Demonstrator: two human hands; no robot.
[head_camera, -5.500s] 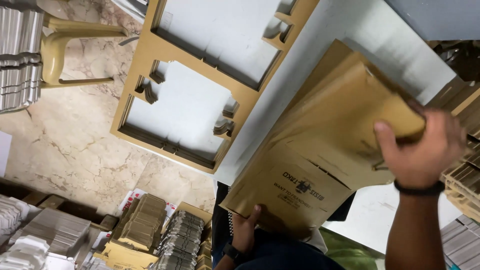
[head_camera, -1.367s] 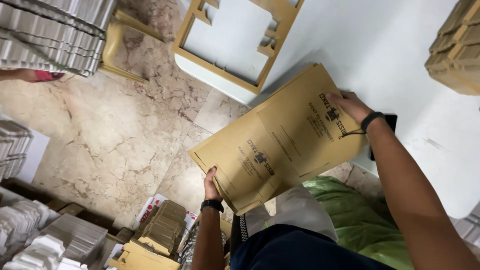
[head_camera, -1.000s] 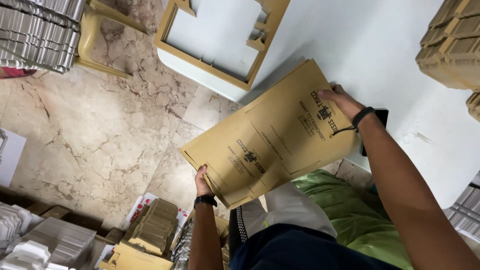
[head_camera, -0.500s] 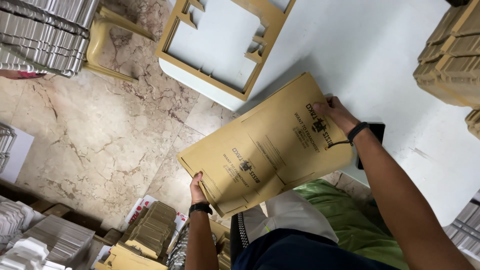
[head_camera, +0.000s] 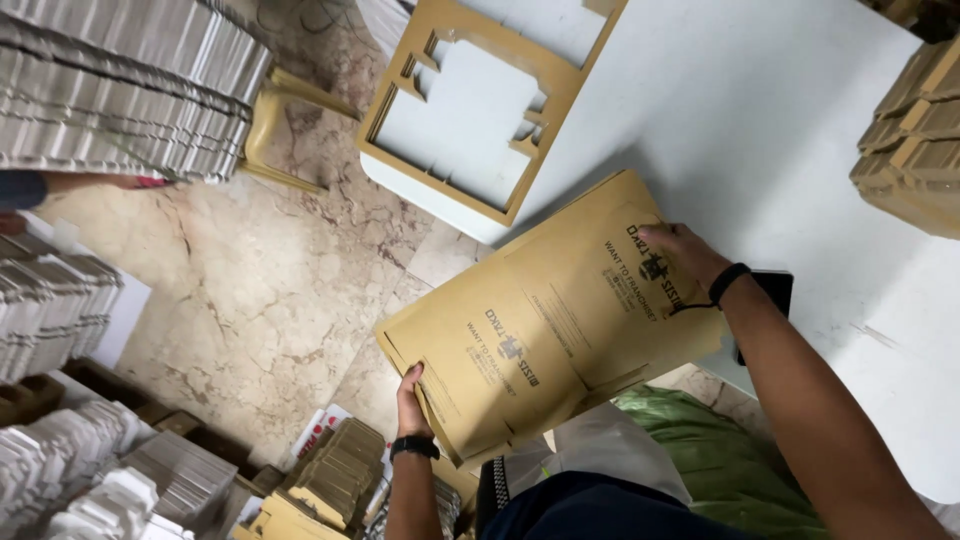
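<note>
I hold a stack of flat brown cardboard sheets (head_camera: 545, 330) with dark printing, tilted over the near edge of a white table (head_camera: 760, 120). My left hand (head_camera: 408, 392), with a black band on its wrist, grips the stack's lower corner from below. My right hand (head_camera: 680, 252), also with a black wristband, lies with its fingers spread on the stack's upper corner above the table. A black phone (head_camera: 768, 292) lies on the table just behind my right wrist.
A die-cut brown cardboard frame (head_camera: 480, 90) lies on the table's left end. Stacks of folded brown cartons (head_camera: 915, 130) stand at the right. Grey sheet stacks (head_camera: 120, 90), a yellow plastic chair (head_camera: 275, 115) and another person's arm (head_camera: 60, 185) are at the left. A green bag (head_camera: 720, 465) lies below.
The cardboard stack, earlier held up close to the camera, has come down to the table edge. Over the last second my hands kept their grips and it shifted only slightly.
</note>
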